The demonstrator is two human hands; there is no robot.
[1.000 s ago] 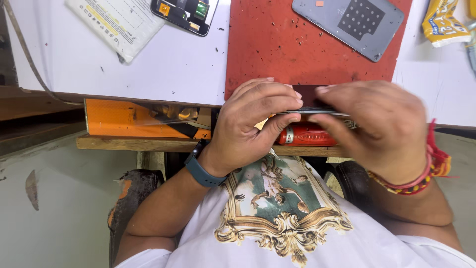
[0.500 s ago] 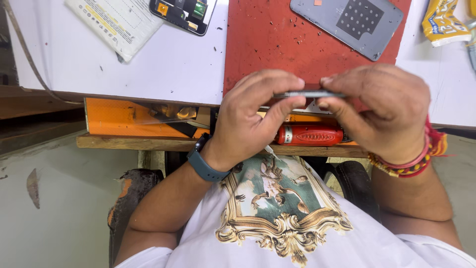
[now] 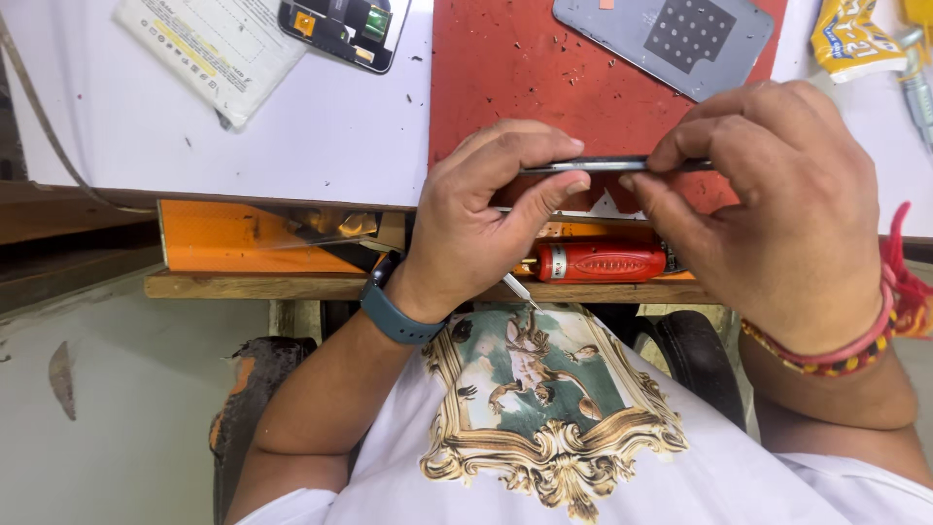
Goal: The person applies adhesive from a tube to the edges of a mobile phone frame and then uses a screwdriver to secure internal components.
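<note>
A thin dark phone [image 3: 603, 165], seen edge-on, is held level over the near edge of the red mat [image 3: 505, 78]. My left hand [image 3: 481, 209] pinches its left end between thumb and fingers. My right hand [image 3: 768, 209] grips its right end the same way. A thin metal tool tip [image 3: 520, 290] pokes out below my left hand. A blue band sits on my left wrist, red threads on my right.
A grey phone back cover [image 3: 671, 34] lies at the mat's far side. An open phone body [image 3: 340, 27] and a paper sheet [image 3: 209, 49] rest on the white table [image 3: 292, 136]. A red screwdriver [image 3: 598, 261] lies on the orange shelf [image 3: 233, 238] beneath.
Both hands have lifted the phone up from the table's near edge to over the mat, and my fingers have spread toward its two ends.
</note>
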